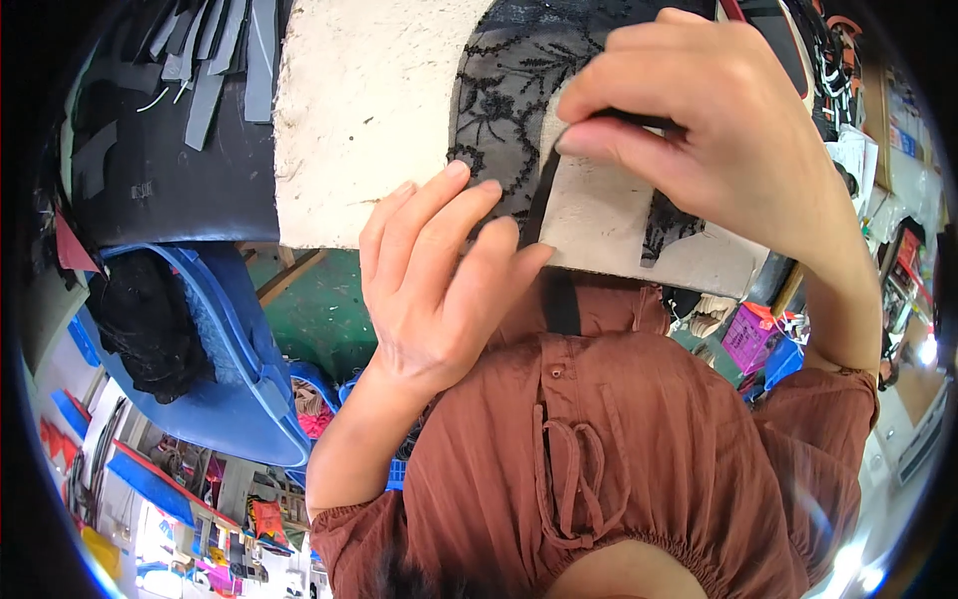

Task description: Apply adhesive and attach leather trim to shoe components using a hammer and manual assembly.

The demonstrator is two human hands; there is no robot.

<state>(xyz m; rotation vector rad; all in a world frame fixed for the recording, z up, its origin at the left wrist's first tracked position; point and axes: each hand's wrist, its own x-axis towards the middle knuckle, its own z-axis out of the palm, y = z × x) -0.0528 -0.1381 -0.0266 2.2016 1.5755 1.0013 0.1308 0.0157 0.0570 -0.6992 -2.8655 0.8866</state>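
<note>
My right hand (699,120) is closed in a pinch on a narrow black strip (542,195). From its fingertips the strip runs down to the near edge of a pale board (369,130), and a dark length hangs below that edge. Sheer black lace fabric (499,110) with raised floral stitching lies on the board in a curved shape. My left hand (434,270) has its fingers stretched and apart, two fingertips at the lace's left border. Its thumb reaches toward the strip at the board's edge. The right hand covers part of the lace.
Grey and black cut strips (215,60) lie on a black surface (160,190) left of the board. Below it stands a blue tub (249,349) holding dark cloth (150,324). At the right are cords, papers and a purple container (748,339).
</note>
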